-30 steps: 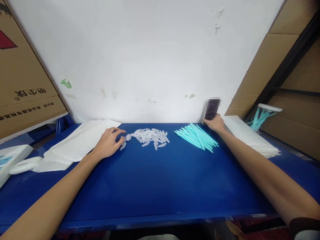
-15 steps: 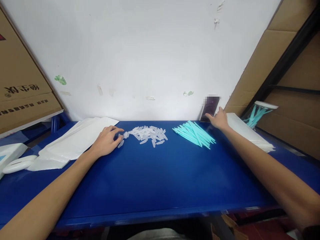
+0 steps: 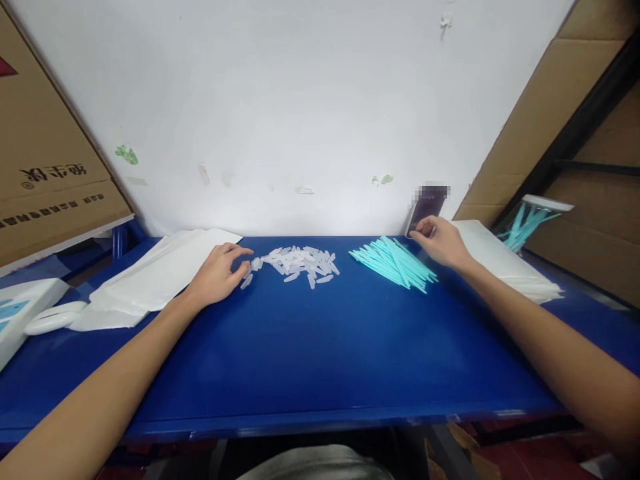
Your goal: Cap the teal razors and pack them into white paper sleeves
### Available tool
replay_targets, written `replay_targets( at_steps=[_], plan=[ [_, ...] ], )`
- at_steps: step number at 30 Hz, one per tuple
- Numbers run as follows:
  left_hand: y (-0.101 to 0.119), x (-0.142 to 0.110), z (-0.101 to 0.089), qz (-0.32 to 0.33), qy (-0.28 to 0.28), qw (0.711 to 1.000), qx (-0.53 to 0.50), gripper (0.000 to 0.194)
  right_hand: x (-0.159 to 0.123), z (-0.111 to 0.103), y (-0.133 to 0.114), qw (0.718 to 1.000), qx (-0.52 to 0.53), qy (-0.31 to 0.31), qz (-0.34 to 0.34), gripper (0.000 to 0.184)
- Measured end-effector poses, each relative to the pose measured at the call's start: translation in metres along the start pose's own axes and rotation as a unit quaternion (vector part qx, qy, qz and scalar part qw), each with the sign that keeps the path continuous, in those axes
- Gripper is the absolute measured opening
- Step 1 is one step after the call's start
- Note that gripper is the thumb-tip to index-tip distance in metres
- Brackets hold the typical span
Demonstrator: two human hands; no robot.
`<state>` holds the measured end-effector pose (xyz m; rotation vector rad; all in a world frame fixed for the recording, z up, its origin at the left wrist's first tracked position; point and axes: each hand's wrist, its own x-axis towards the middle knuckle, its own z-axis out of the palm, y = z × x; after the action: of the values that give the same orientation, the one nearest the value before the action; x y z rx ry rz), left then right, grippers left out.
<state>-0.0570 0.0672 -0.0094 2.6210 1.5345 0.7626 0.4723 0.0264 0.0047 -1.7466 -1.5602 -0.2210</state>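
Note:
Resting on the blue table, my left hand [image 3: 219, 273] has its thumb and index finger apart at the left end of a pile of small translucent white plastic pieces [image 3: 300, 261]. Nothing shows between those fingers. My right hand [image 3: 440, 241] is in front of a dark smartphone [image 3: 429, 205] that leans upright against the wall. Its fingers are loosely bent over the lower part of the screen, thumb slightly apart, and no object shows in them. Just left of this hand lies a heap of thin turquoise plastic sticks [image 3: 395, 263].
White sheets or bags [image 3: 165, 267] lie at the left, beside a white device [image 3: 30, 307]. Another white stack [image 3: 505, 260] lies at the right, near a clear container [image 3: 543, 203] holding turquoise sticks. Cardboard [image 3: 55, 133] stands at the left, and a white wall [image 3: 300, 100] closes the back.
My right hand has shifted from the phone's right edge to in front of its lower screen, its fingers now more bent. My left hand stays by the white pieces. The view has shifted slightly.

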Motion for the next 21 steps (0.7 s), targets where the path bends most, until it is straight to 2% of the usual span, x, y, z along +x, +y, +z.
replay_targets(
  at_steps=[1, 4, 6, 9, 15, 17, 21],
  plan=[
    [0.001, 0.000, -0.001, 0.005, 0.001, 1.000, -0.005, 0.057, -0.003, 0.001, -0.005, 1.000, -0.002, 0.002, -0.010, 0.014],
    [0.006, -0.001, -0.002, 0.027, 0.006, 0.999, -0.021, 0.053, -0.013, 0.005, -0.018, 0.999, -0.013, 0.027, -0.020, 0.031],
    [0.009, -0.002, -0.003, 0.040, 0.010, 0.999, -0.031, 0.051, -0.018, 0.005, -0.026, 0.999, -0.033, 0.025, -0.027, 0.030],
    [0.013, -0.002, -0.004, 0.058, 0.012, 0.997, -0.040, 0.049, -0.023, 0.001, -0.038, 0.993, -0.081, -0.046, -0.068, 0.017],
    [0.017, -0.004, -0.008, 0.067, 0.012, 0.997, -0.044, 0.047, -0.039, 0.002, -0.069, 0.958, -0.114, -0.183, -0.190, 0.023],
    [0.017, -0.004, -0.008, 0.069, 0.013, 0.997, -0.045, 0.047, -0.047, 0.005, -0.081, 0.949, -0.125, -0.202, -0.208, 0.023],
    [0.018, -0.004, -0.007, 0.078, 0.013, 0.996, -0.048, 0.046, -0.059, 0.006, -0.094, 0.944, -0.157, -0.213, -0.199, 0.029]
  ],
)
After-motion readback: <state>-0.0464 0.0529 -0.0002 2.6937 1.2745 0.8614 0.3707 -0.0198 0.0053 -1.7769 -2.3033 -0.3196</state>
